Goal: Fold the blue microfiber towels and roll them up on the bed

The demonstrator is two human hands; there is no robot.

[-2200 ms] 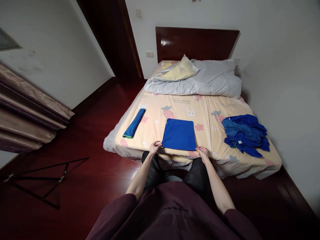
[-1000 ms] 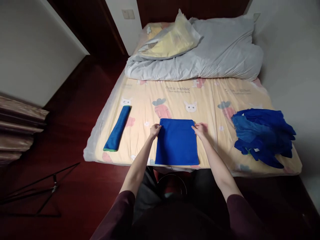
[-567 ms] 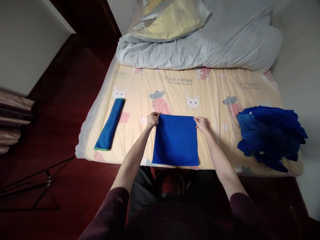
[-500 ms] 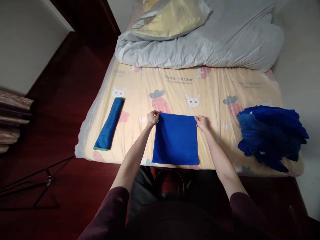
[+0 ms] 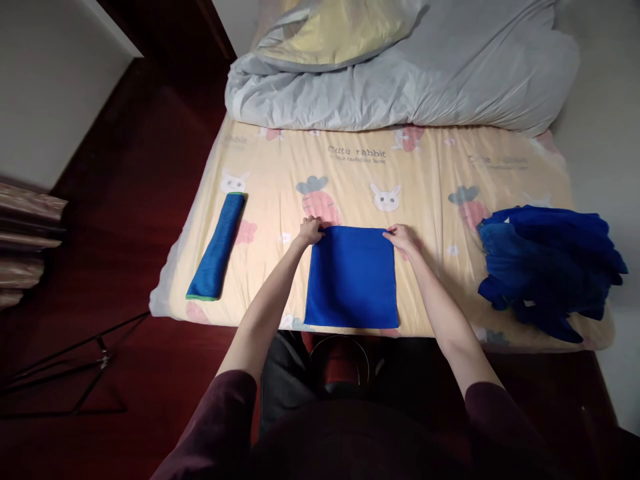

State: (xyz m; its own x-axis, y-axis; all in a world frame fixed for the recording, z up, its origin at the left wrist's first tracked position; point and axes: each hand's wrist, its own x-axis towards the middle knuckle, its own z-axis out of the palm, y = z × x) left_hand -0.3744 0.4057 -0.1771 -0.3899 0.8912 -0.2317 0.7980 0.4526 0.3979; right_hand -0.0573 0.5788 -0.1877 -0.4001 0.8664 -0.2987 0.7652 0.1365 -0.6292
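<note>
Pinching the blue cloth (image 5: 351,277) are the left hand (image 5: 309,231) and right hand (image 5: 400,238).

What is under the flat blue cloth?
The yellow rabbit bedsheet shows around the flat blue cloth, pinched at its far corners by the left hand and right hand. Anything beneath is covered.

- One head-worn view, from above the near edge of the bed (image 5: 425,167); faces forward and steeply down
- Close: left hand (image 5: 309,232) and right hand (image 5: 400,238) sit mid-frame; the wearer's torso (image 5: 350,447) fills the bottom
</note>
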